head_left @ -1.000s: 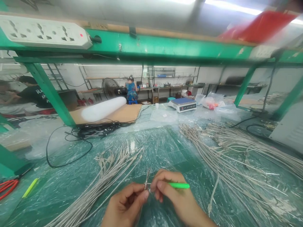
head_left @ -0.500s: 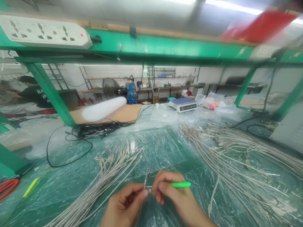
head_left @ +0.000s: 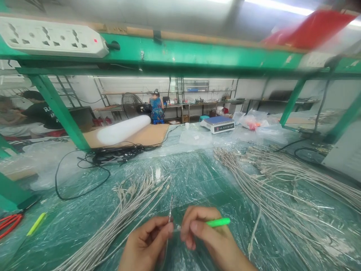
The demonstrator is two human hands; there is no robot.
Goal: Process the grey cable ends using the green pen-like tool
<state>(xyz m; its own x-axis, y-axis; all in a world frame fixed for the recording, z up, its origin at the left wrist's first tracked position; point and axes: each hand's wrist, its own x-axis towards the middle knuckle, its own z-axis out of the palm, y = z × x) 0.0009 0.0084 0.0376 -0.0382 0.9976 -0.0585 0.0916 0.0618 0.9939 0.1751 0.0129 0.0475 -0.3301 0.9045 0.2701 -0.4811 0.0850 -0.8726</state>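
Low over the plastic-covered tabletop [head_left: 197, 177], the left hand [head_left: 146, 246] is keeping its grip pinched on the thin grey cable end [head_left: 170, 210], now tipped more upright, while the right hand [head_left: 210, 241], clenched around the green tool [head_left: 217, 222], is working its tip closer in.

This is a factory-style assembly workshop. Heaps of thin grey metal-braided cables [head_left: 282, 180] lie across a green surface wrapped in clear plastic film [head_left: 194, 177]. A white multi-socket power strip [head_left: 50, 37] hangs on a green steel bench frame [head_left: 197, 54]. A blue-topped digital weighing scale [head_left: 219, 124] stands further back, near a black pedestal fan [head_left: 130, 105] and long workbenches where other people sit.
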